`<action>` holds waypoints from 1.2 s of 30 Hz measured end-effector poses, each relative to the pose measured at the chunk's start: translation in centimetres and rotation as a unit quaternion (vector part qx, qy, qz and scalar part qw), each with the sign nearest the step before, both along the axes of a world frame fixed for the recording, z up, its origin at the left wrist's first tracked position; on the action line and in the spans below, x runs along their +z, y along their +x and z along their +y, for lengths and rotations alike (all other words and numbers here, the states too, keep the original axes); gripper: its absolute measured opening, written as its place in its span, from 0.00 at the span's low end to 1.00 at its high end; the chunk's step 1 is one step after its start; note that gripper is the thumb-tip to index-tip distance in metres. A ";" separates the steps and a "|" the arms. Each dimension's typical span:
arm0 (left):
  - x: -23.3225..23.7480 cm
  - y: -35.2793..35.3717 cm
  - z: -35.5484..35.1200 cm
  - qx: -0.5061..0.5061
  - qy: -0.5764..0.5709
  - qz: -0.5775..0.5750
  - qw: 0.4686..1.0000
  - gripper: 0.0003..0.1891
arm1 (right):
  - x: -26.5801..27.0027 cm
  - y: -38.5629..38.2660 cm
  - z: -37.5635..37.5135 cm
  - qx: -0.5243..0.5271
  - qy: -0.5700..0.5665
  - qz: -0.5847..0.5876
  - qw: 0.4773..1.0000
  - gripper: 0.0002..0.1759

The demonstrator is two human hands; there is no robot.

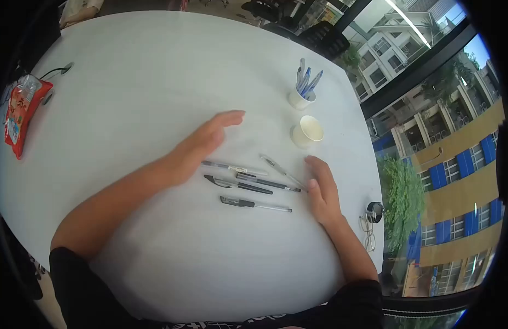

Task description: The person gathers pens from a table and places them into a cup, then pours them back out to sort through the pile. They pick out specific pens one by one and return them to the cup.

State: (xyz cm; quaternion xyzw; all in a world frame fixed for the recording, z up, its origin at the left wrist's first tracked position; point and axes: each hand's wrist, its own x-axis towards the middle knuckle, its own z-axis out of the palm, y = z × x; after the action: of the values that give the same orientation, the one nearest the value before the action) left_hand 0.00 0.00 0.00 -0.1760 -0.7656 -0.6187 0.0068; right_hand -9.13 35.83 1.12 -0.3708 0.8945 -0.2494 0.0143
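Left hand [202,142] and right hand [324,192] were open, with five pens [267,182] lying between them on a white table [155,66]. Beyond the right hand stood a paper cup [308,131], then a pen-filled cup [301,100]; eyeglasses [368,233] lay rightward.

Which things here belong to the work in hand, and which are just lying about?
Likely in the work:
five loose pens, near the left hand and right hand
cup holding pens
other cup

Apparently just lying about:
red packet
eyeglasses
dark round item beside them
cable
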 end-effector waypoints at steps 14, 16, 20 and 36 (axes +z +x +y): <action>-1.6 -2.8 1.2 0.105 0.128 0.053 0.985 0.42 | 1.1 -1.7 -5.1 0.052 -0.212 0.008 0.976 0.26; -1.3 -3.9 -0.1 0.164 0.174 0.040 0.970 0.38 | 2.2 -5.4 -3.3 -0.052 -0.280 0.087 0.954 0.17; -2.2 -5.6 -1.1 0.198 0.214 0.023 0.956 0.35 | 3.6 -16.1 -3.0 -0.166 -0.284 0.002 0.944 0.28; -1.8 -5.1 -1.2 0.177 0.220 -0.010 0.959 0.30 | 10.3 -25.7 -10.5 0.037 -0.665 -0.217 0.713 0.07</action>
State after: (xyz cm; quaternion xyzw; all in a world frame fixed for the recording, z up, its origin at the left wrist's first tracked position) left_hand -5.11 -1.18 -1.78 -0.0255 -0.6295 -0.7624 0.1477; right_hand -34.85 25.37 11.47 -0.2529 0.4550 -0.8532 -0.0329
